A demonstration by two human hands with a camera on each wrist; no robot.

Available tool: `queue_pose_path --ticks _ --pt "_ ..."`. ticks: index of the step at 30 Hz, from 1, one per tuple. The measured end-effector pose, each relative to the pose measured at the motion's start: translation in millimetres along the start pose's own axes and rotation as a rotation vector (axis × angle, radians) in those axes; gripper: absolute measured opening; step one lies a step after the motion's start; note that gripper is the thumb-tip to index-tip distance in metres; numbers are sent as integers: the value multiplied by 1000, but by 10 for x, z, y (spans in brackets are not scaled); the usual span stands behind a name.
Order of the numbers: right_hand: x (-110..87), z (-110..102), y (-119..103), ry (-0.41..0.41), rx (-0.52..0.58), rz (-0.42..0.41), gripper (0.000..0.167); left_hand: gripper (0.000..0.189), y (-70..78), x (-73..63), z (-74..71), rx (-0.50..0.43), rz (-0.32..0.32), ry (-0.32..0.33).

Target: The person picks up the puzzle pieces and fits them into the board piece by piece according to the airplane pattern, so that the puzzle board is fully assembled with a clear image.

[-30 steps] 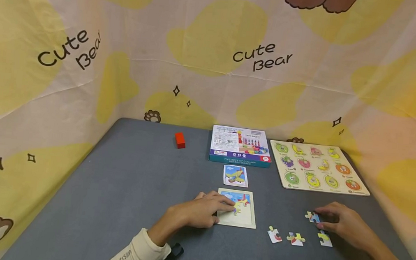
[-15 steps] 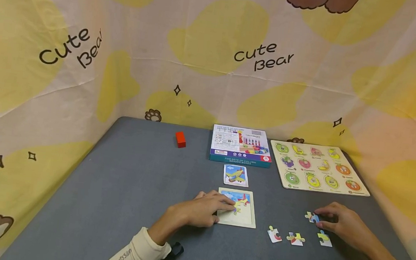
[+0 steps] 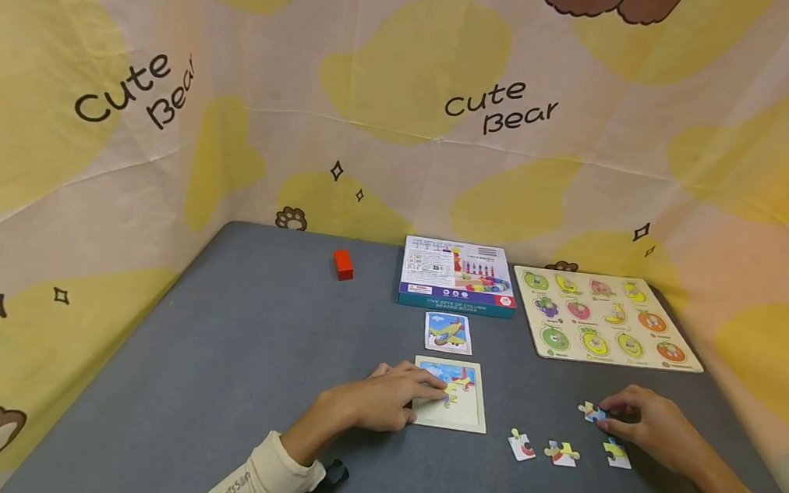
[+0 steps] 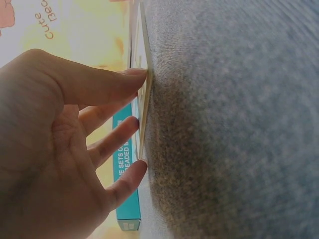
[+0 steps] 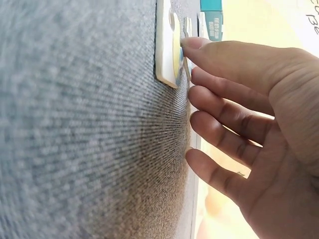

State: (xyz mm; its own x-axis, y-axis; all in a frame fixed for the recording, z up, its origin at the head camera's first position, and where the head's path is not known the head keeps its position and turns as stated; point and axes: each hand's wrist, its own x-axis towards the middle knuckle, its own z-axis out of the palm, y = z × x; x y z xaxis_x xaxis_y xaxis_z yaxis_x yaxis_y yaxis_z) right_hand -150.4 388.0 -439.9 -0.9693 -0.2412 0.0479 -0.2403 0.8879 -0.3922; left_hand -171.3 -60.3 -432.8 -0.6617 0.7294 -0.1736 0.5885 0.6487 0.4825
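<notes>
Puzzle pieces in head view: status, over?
Left hand on puzzle tray. Right hand pinching partly blue piece. Three loose pieces nearby, nothing seen blocking.

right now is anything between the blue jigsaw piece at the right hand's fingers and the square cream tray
Nothing visible stands between the piece and the tray, but the left hand partly covers the tray.

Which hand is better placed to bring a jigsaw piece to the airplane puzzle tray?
Probably the right hand: it pinches a loose jigsaw piece. The left hand rests on the airplane puzzle tray and seems placed to steady it instead.
</notes>
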Motion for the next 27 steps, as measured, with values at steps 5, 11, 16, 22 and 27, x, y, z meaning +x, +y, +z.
queue_pose_path --ticks 5,11,16,22,27 --pt "12 27 -37 22 7 -26 18 54 -3 -5 3 3 0 4" --pt "80 85 -143 26 17 -63 18 54 -2 -1 0 10 3 2" --pt "178 134 -296 -4 25 -84 18 54 3 6 -3 14 2 1" --pt "307 184 -521 -54 39 -113 21 54 -1 10 2 8 1 2" --pt "419 253 -718 -75 42 -151 21 54 -10 18 6 10 1 -3"
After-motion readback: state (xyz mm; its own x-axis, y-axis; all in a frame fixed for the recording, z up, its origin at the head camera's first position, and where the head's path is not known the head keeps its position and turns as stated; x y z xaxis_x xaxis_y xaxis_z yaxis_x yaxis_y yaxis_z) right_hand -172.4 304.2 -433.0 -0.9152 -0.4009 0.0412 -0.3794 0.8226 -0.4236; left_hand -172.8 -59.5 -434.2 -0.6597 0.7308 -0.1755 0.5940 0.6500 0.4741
